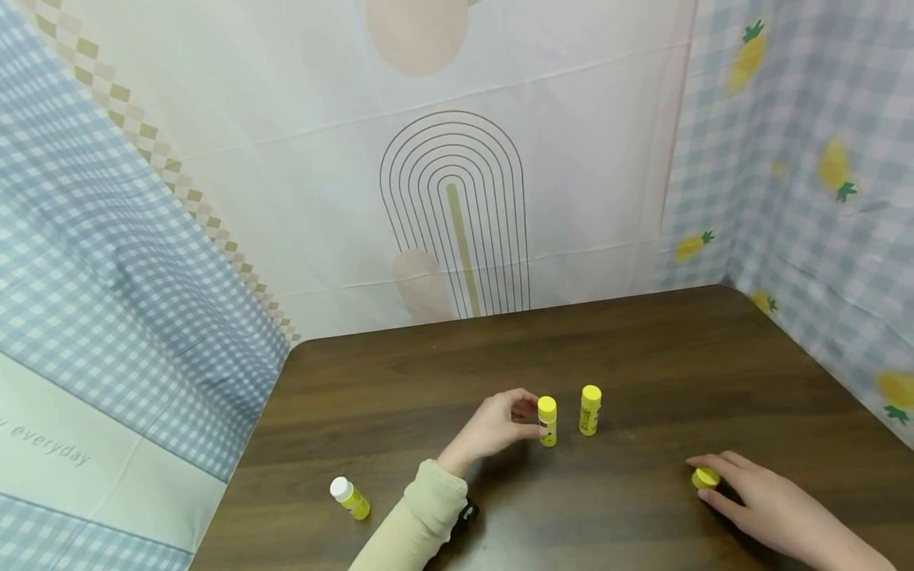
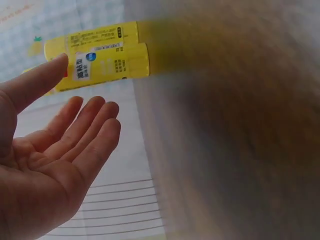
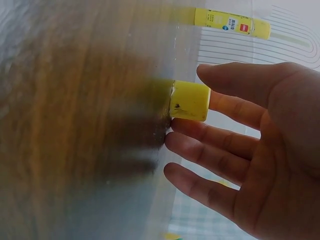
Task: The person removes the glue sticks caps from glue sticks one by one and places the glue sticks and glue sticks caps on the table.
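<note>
Two yellow glue sticks stand upright near the table's middle. My left hand (image 1: 500,426) is beside the nearer glue stick (image 1: 547,421), its thumb overlapping the label; in the left wrist view the fingers (image 2: 92,145) are spread away from it. The other glue stick (image 1: 589,411) stands just to the right. At the right, my right hand (image 1: 764,498) surrounds a short yellow cap (image 3: 190,101) on the table. Thumb and fingers lie loosely on either side of the cap, with a gap visible at the thumb in the right wrist view.
A glue stick with a white top (image 1: 351,498) stands at the left of the dark wooden table (image 1: 400,381). Behind the table hangs a pale printed cloth (image 1: 321,198), with checked cloth on both sides. A black object (image 1: 467,511) shows by the left sleeve.
</note>
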`<state>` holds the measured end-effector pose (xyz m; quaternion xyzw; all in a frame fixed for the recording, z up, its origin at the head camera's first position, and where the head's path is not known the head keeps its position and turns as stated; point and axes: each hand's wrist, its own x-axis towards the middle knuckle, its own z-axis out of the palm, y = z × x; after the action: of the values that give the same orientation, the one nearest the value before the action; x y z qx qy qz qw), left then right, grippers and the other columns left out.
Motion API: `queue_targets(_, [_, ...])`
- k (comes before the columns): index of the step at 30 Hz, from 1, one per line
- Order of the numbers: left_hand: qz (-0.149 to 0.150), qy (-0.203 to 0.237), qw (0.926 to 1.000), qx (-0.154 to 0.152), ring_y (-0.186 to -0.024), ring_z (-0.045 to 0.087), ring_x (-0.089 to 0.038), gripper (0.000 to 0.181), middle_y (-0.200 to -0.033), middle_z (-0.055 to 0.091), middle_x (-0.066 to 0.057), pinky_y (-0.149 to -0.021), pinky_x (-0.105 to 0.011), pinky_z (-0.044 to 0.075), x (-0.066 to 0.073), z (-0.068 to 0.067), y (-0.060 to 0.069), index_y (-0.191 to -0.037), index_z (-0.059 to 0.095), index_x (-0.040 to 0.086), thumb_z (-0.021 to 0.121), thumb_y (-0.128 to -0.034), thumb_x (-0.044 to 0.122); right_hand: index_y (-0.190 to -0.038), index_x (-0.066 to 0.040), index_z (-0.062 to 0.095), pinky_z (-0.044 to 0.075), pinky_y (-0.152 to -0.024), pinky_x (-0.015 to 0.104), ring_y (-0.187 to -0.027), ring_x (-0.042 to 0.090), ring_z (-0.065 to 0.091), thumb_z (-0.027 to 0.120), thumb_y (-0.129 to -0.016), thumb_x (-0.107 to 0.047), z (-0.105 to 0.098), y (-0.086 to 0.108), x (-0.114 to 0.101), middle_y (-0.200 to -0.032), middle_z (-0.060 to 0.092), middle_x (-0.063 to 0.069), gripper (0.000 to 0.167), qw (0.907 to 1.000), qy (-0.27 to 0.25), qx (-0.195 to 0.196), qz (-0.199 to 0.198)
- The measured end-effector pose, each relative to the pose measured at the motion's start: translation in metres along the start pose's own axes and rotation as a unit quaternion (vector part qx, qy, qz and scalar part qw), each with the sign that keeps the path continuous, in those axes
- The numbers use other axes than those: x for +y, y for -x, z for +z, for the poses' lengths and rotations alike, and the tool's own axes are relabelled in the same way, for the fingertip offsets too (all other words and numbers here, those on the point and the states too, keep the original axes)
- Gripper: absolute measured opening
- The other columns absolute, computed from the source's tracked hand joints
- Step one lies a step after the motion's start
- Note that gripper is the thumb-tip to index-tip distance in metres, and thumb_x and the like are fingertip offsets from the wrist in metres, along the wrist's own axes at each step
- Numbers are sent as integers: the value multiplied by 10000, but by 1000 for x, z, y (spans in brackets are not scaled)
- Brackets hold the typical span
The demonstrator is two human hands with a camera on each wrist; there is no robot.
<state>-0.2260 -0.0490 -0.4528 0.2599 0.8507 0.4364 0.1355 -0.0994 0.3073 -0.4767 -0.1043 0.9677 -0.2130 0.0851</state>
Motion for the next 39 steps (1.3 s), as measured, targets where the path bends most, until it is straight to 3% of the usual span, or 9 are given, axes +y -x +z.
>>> queue_targets(10, [48, -206, 9992, -344, -801, 624, -3, 210, -886, 701, 90, -741, -215, 492, -1, 13, -10, -985, 689, 125, 829, -846, 197, -1293, -53, 631, 549, -710, 515, -901, 276, 679, 713, -935, -315, 1, -1, 2, -1155, 643, 113, 451, 10000, -44, 42, -3])
queue_targets(16, [43, -324, 9985, -450, -800, 618, -12, 207, -884, 696, 66, -731, -210, 488, -1, 16, -11, -962, 677, 133, 832, -844, 202, -1290, -50, 632, 546, -731, 533, -930, 309, 681, 707, -940, -334, 2, -2, 2, -1181, 637, 150, 457, 9999, -123, -67, 64])
queue_targets(29, [145, -408, 9981, -441, -809, 616, -15, 168, -880, 689, 58, -739, -201, 491, 2, 13, -8, -955, 676, 117, 789, -889, 222, -1275, -61, 644, 548, -724, 504, -916, 261, 671, 714, -935, -316, 2, -3, 1, -1133, 637, 64, 431, 10000, -64, 55, 2])
queue_targets(34, [203, -356, 9988, -265, -798, 619, -18, 156, -869, 695, 74, -732, -210, 491, 4, 6, -5, -959, 697, 124, 768, -910, 254, -1273, -69, 646, 550, -723, 495, -916, 253, 669, 716, -934, -317, 3, -3, 2, -1127, 636, 51, 425, 9999, -74, 84, -42])
queue_targets(39, [376, -236, 9990, 65, -804, 625, -25, 175, -884, 696, 88, -737, -226, 507, 16, -16, -4, -1003, 705, 141, 742, -930, 295, -1272, -67, 646, 550, -713, 482, -899, 231, 661, 714, -936, -311, 3, -2, 2, -1108, 632, 35, 421, 9998, -54, 173, -91])
